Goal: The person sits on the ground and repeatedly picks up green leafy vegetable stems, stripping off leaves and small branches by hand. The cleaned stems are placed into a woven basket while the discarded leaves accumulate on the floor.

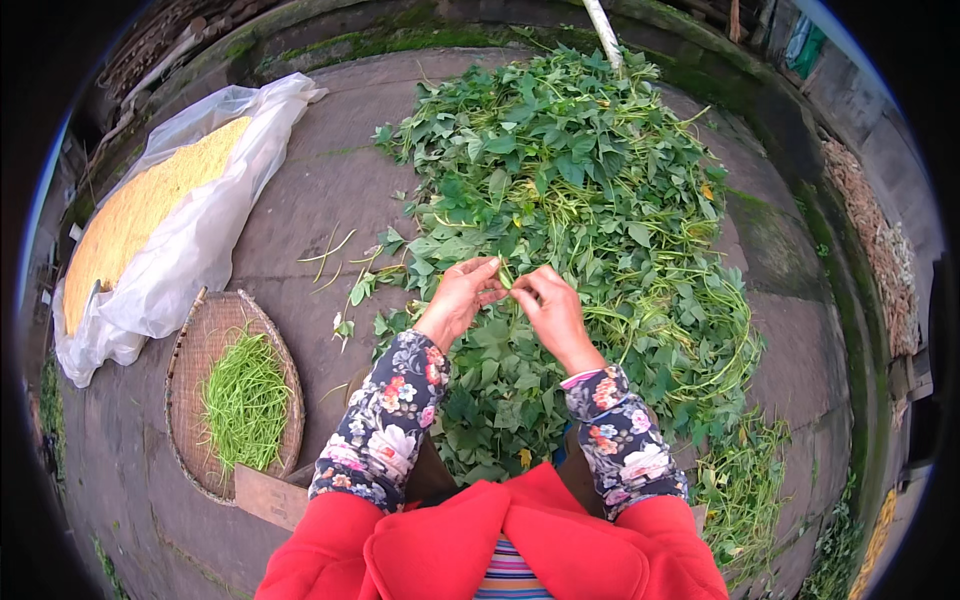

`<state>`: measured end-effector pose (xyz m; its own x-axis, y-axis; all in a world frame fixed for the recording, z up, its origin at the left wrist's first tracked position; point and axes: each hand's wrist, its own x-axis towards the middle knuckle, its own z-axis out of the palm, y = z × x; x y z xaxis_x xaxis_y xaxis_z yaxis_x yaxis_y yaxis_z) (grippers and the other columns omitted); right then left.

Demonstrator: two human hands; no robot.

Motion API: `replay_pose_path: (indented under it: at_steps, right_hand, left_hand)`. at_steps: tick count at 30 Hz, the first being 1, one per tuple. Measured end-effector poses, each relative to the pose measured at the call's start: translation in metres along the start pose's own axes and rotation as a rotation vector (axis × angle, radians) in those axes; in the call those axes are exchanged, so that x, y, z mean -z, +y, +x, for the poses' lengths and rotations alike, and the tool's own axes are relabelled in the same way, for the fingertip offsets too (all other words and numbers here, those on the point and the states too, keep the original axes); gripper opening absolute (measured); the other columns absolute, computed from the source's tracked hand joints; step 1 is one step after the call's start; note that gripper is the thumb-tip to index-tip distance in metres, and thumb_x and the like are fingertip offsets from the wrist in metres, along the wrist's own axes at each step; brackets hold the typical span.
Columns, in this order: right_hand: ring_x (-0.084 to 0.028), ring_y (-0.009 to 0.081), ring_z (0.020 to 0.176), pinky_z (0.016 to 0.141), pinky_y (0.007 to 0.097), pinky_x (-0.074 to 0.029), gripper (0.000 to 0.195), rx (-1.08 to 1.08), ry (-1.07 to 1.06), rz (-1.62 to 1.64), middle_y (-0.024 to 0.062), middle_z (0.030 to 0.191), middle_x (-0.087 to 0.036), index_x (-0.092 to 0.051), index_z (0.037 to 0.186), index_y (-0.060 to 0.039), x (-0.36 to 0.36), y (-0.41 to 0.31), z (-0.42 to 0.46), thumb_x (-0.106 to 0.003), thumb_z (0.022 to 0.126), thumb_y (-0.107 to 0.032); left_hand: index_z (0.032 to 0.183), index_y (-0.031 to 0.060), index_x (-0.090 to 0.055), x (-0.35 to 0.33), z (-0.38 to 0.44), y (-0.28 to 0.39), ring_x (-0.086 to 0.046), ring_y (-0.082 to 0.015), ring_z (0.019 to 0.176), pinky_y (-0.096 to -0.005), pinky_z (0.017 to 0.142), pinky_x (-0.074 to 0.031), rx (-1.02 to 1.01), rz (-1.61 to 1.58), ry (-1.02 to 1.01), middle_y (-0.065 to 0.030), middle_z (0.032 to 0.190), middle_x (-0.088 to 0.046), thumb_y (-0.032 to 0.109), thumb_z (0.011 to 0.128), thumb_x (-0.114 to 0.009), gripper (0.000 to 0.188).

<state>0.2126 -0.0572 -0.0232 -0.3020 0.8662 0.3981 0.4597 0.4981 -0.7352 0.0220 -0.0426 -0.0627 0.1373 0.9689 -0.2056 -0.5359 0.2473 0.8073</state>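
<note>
Before my chest, both hands meet over a wide heap of leafy green vines (570, 172). The thumb and fingers of my left hand (459, 298) pinch a short green stem (505, 274). My right hand (553, 309) grips the same stem at its lower end, fingertips close together. To my left, a woven bamboo basket (187, 420) holds a pile of slender green stems (247, 401). A few loose stems (328, 255) and leaves lie on the paving between the basket and the heap.
Yellow grain (161, 202) lies on a white plastic sheet (199, 240) at the far left. A pale pole (604, 34) rises behind the heap. More vines (742, 487) lie at the right. A mossy stone ledge (360, 49) bounds the paving. Near the basket is a wooden board (271, 496).
</note>
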Motion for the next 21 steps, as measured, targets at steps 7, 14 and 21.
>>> replay_pose_path:
  at_steps: [7, 14, 21]
  right_hand:
    - [-0.057, 0.0062, 0.074, 0.065, 0.0233, -0.047, 0.011, -0.234, -0.081, 0.506, -0.0017, 0.087, -0.062, -0.070, 0.097, 0.0004, 0.004, 0.033, 0.016, -0.071, 0.095, -0.011]
    - [-0.058, 0.0062, 0.072, 0.061, 0.0239, -0.050, 0.018, -0.307, -0.245, 0.701, -0.0018, 0.084, -0.063, -0.067, 0.105, -0.0003, 0.013, 0.034, 0.019, -0.067, 0.099, -0.017]
    - [-0.060, 0.0056, 0.076, 0.064, 0.0239, -0.051, 0.017, -0.267, -0.261, 0.578, -0.0015, 0.090, -0.067, -0.067, 0.108, -0.0013, 0.016, 0.036, 0.015, -0.069, 0.098, -0.015]
  left_hand:
    - [0.111, 0.0067, -0.069, -0.011, 0.003, 0.013, -0.064, -0.0100, 0.091, -0.0288, 0.083, -0.052, 0.063, 0.069, -0.113, 0.0003, 0.099, -0.070, 0.022, 0.097, -0.071, 0.021]
    - [0.102, 0.0097, -0.071, -0.018, 0.004, 0.015, -0.065, -0.0085, 0.088, -0.0270, 0.080, -0.052, 0.032, 0.054, -0.133, 0.0030, 0.094, -0.070, 0.021, 0.096, -0.073, 0.013]
    - [0.100, 0.0094, -0.070, -0.020, 0.003, 0.012, -0.063, -0.0071, 0.086, -0.0249, 0.075, -0.051, -0.009, 0.192, -0.104, 0.0026, 0.093, -0.070, 0.021, 0.096, -0.073, 0.013]
